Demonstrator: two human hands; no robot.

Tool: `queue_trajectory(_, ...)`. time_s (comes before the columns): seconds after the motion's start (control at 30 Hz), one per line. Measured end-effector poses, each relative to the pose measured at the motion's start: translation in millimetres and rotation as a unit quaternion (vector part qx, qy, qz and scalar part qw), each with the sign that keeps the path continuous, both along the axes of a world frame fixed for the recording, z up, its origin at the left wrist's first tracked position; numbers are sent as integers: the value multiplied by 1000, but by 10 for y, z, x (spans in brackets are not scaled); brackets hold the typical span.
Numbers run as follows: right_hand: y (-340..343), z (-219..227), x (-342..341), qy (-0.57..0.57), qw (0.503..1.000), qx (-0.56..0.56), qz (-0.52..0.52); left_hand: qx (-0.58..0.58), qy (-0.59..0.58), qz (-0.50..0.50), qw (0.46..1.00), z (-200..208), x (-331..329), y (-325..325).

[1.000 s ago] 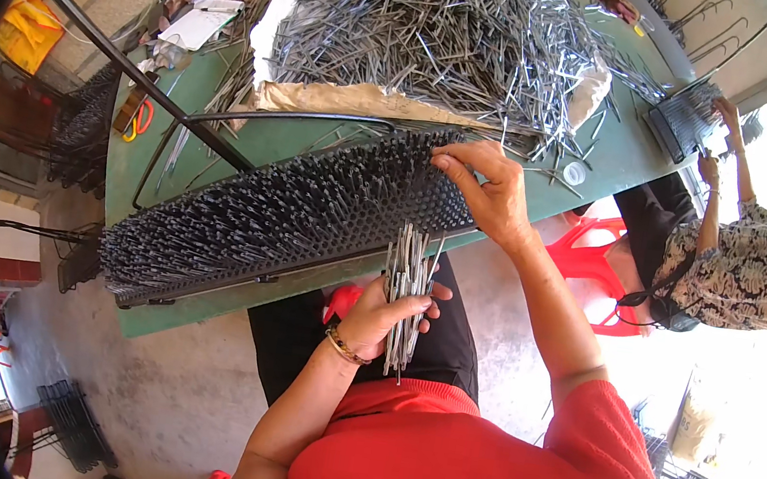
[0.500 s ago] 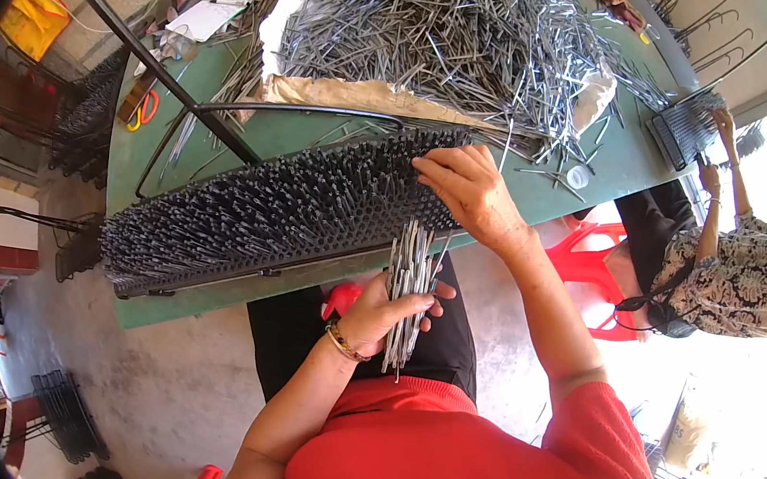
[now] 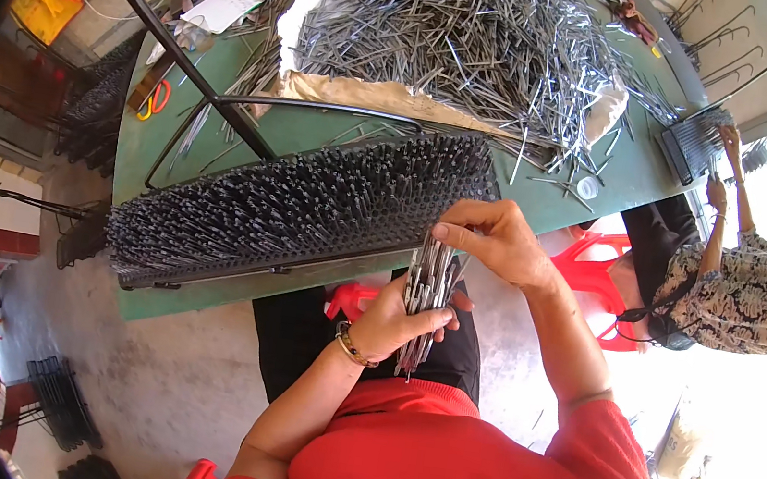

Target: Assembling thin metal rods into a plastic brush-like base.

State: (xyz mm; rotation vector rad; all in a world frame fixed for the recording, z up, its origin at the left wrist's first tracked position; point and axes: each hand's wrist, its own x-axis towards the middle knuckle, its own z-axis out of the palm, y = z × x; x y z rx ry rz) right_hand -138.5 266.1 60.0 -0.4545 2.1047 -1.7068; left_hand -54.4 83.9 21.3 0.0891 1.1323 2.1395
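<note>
L hand wrapped round a bunch of thin grey strips, held near upright mid-frame, just below the rack; thumb's across the front. R hand is at the top of the bunch, thumb + forefinger narrow, tips close tog.; can't tell if a strip's btwn them.

Step, I'd judge: singling out a strip from the bunch. Next move prob. calls for a fine pinch on one tip only, w/ my L grip firm enough to keep the rest but slack enough to let one slide free. Risk: two come out tog.

Containers: rack slants across the table, left to centre, packed w/ dark strips standing in rows most of its length; holes show nr the right end, by my R hand. Upper centre, a big open sack, tan front edge, w/ a loose heap of similar strips in it, some lying outside on the table. Small clear cup to its lower right; contents too small to tell. Upper right, co-worker's hands at a second rack; can't tell how full.
</note>
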Motion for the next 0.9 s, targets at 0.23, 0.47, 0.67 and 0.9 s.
queue_trajectory(0.23,-59,169,-77,49,993,10,-106,-10,-23,12,1000,-35,-13,8)
queue_trajectory(0.47,88,256,-317,128,966,-39,-220,-23,-43,7,999,-108,-10,-18)
queue_trajectory(0.67,125,148,-444,256,933,40,-249,-14,-62,11,998,-111,-27,36)
queue_trajectory(0.9,186,22,-446,239,933,9,-269,-10,-75,17,997,-127,-23,20)
